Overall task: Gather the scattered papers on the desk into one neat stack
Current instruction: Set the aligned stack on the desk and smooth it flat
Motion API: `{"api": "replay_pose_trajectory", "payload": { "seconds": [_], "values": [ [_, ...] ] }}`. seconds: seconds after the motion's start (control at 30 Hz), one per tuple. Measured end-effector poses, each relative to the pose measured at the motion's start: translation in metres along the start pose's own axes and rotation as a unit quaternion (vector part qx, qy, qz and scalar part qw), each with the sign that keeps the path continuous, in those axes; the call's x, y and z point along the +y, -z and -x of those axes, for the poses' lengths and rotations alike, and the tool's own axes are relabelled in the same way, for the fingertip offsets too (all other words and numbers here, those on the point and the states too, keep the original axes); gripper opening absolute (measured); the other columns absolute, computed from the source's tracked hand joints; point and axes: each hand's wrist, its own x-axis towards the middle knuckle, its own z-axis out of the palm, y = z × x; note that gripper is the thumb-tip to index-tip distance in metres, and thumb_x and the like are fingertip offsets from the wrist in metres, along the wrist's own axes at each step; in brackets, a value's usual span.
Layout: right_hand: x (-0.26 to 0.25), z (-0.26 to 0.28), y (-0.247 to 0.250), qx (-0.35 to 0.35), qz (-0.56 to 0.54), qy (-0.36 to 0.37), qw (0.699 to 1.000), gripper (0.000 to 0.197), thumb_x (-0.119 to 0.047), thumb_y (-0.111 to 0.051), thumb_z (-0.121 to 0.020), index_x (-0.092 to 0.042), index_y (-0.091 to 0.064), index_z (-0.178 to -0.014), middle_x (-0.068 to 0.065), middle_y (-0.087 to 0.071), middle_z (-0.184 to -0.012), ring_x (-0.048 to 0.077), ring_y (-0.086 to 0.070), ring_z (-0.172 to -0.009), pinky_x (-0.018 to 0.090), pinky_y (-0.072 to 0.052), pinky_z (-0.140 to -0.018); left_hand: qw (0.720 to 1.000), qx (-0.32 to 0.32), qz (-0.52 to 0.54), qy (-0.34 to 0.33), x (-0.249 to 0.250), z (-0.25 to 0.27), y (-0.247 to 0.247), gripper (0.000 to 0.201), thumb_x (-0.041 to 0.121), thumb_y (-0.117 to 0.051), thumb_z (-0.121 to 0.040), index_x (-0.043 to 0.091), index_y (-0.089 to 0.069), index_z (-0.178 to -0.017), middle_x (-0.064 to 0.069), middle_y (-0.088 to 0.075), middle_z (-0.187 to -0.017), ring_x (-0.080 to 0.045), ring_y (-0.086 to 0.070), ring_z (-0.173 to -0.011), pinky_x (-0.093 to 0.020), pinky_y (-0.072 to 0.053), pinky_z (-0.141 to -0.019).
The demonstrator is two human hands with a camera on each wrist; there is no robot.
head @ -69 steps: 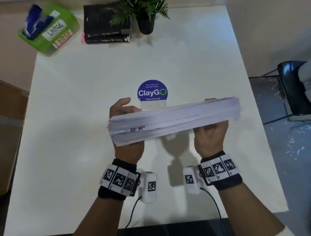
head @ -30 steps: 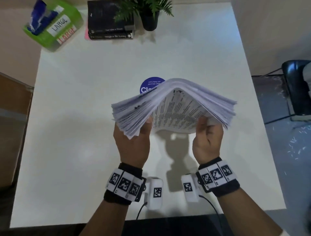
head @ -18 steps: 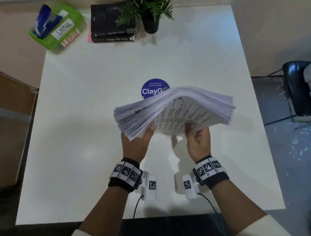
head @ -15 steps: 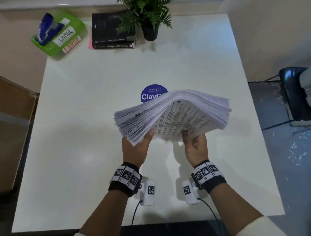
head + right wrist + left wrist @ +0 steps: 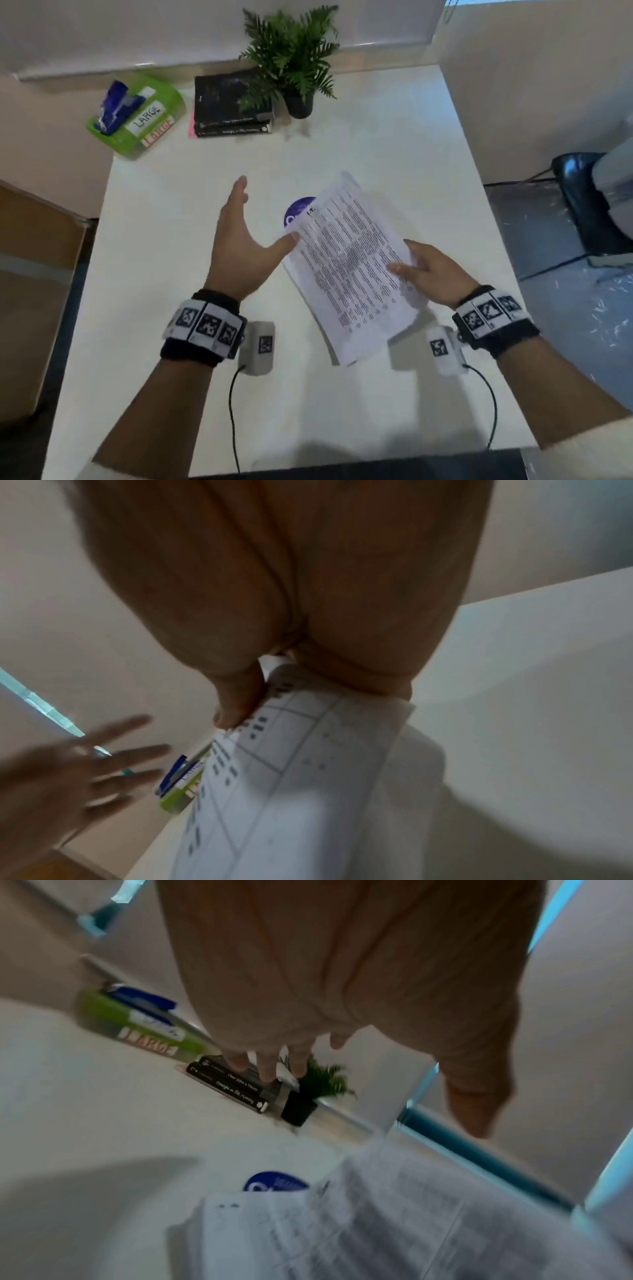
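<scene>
A thick stack of printed papers (image 5: 349, 267) lies printed face up and skewed over the middle of the white desk (image 5: 171, 308). Whether it rests on the desk or hangs just above it I cannot tell. My right hand (image 5: 421, 263) grips its right edge, thumb on top and fingers underneath; the right wrist view shows the thumb (image 5: 236, 707) pressed on the top sheet of the stack (image 5: 308, 777). My left hand (image 5: 250, 233) is open with straight fingers, its thumb tip at the stack's left edge. From the left wrist, the left hand (image 5: 308, 1066) is spread above the stack (image 5: 377, 1218).
A round blue sticker (image 5: 301, 209) peeks out from under the stack's far corner. Along the back edge stand a green box labelled LARGE (image 5: 137, 116), two black books (image 5: 233, 102) and a potted fern (image 5: 294, 61). A black chair (image 5: 589, 205) is off the right side.
The stack has come down from its raised, bowed position and now faces up, turned askew. My left hand has let go and opened; my right hand keeps hold.
</scene>
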Motion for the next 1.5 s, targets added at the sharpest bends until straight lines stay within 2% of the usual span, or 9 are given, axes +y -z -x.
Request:
{"api": "replay_pose_trajectory", "payload": {
  "seconds": [0.13,0.27,0.37,0.47,0.53,0.67,0.9,1.17,1.5],
  "values": [
    [-0.013,0.001,0.011,-0.069,0.103,0.043,0.991,0.073,-0.047,-0.051,-0.097,-0.015,-0.022,-0.156,-0.004,-0.029,-0.159,0.015,-0.031,-0.143,0.021,-0.023,-0.108,0.974,-0.209,-0.086,0.004,-0.007,-0.023,-0.029,0.131,0.059,-0.085,-0.060,0.044,0.006,-0.153,0.010,-0.025,-0.161,-0.015,-0.023,-0.148,-0.047,-0.022,-0.120],
    [-0.025,0.005,0.029,-0.126,0.124,0.084,0.981,0.061,-0.044,-0.056,-0.097,-0.024,-0.035,-0.151,-0.014,-0.044,-0.145,0.009,-0.044,-0.129,0.014,-0.028,-0.100,0.975,-0.213,0.048,0.042,-0.025,-0.023,-0.042,0.135,0.046,-0.092,-0.058,0.050,0.005,-0.151,0.013,-0.021,-0.160,-0.006,-0.026,-0.143,-0.037,-0.028,-0.115],
    [-0.023,0.006,0.037,-0.176,0.150,0.133,0.964,0.035,-0.049,-0.060,-0.093,-0.037,-0.055,-0.126,-0.012,-0.066,-0.122,0.012,-0.060,-0.112,0.036,-0.047,-0.100,0.955,-0.247,0.139,0.093,-0.037,-0.027,-0.036,0.109,0.038,-0.095,-0.051,0.046,-0.037,-0.143,0.003,-0.053,-0.145,-0.015,-0.052,-0.131,-0.037,-0.043,-0.105],
    [-0.007,0.004,0.048,-0.126,0.100,0.124,0.979,0.023,-0.050,-0.071,-0.085,-0.033,-0.064,-0.099,-0.011,-0.072,-0.098,0.007,-0.066,-0.092,0.034,-0.053,-0.084,0.922,-0.334,0.156,0.122,-0.044,-0.017,-0.040,0.050,0.024,-0.086,-0.070,0.021,-0.069,-0.117,-0.002,-0.075,-0.112,-0.022,-0.070,-0.106,-0.040,-0.054,-0.092],
    [0.022,0.001,0.047,-0.027,0.019,0.053,0.998,0.031,-0.051,-0.079,-0.076,-0.031,-0.063,-0.094,-0.004,-0.074,-0.089,0.014,-0.070,-0.083,0.037,-0.056,-0.079,0.923,-0.311,0.168,0.152,-0.053,0.000,-0.047,0.032,0.011,-0.075,-0.084,0.014,-0.069,-0.116,-0.001,-0.076,-0.108,-0.019,-0.072,-0.101,-0.033,-0.057,-0.084],
    [0.072,0.005,-0.001,-0.039,-0.275,-0.135,0.951,0.060,-0.030,-0.093,-0.062,-0.021,-0.058,-0.110,0.011,-0.073,-0.111,0.024,-0.074,-0.092,0.047,-0.059,-0.083,0.892,-0.227,0.284,0.270,-0.088,0.036,-0.069,0.057,0.014,-0.080,-0.070,0.006,-0.064,-0.124,-0.016,-0.071,-0.118,-0.039,-0.066,-0.111,-0.058,-0.050,-0.098],
    [0.067,0.005,-0.059,0.100,-0.221,-0.130,0.961,0.051,-0.044,-0.089,-0.065,-0.023,-0.063,-0.103,-0.006,-0.073,-0.100,0.013,-0.070,-0.091,0.037,-0.058,-0.084,0.893,-0.166,0.313,0.279,-0.077,0.043,-0.080,0.055,0.010,-0.068,-0.071,0.012,-0.061,-0.126,-0.013,-0.071,-0.118,-0.038,-0.067,-0.109,-0.056,-0.053,-0.092],
    [0.061,0.005,-0.065,0.085,-0.177,-0.128,0.972,0.058,-0.043,-0.085,-0.071,-0.024,-0.051,-0.113,-0.015,-0.061,-0.103,0.006,-0.059,-0.091,0.016,-0.041,-0.064,0.901,-0.178,0.275,0.284,-0.073,0.047,-0.083,0.055,0.026,-0.076,-0.063,0.017,-0.068,-0.117,-0.008,-0.074,-0.112,-0.032,-0.070,-0.103,-0.057,-0.052,-0.095],
    [0.075,-0.012,-0.061,0.068,-0.326,-0.183,0.925,0.029,-0.014,-0.073,-0.088,-0.018,-0.065,-0.115,0.000,-0.070,-0.119,0.023,-0.065,-0.109,0.043,-0.050,-0.098,0.939,-0.126,0.147,0.283,-0.082,-0.001,-0.077,0.043,0.016,-0.071,-0.085,0.015,-0.056,-0.125,-0.006,-0.069,-0.116,-0.025,-0.069,-0.100,-0.049,-0.055,-0.092]
  ]
}}
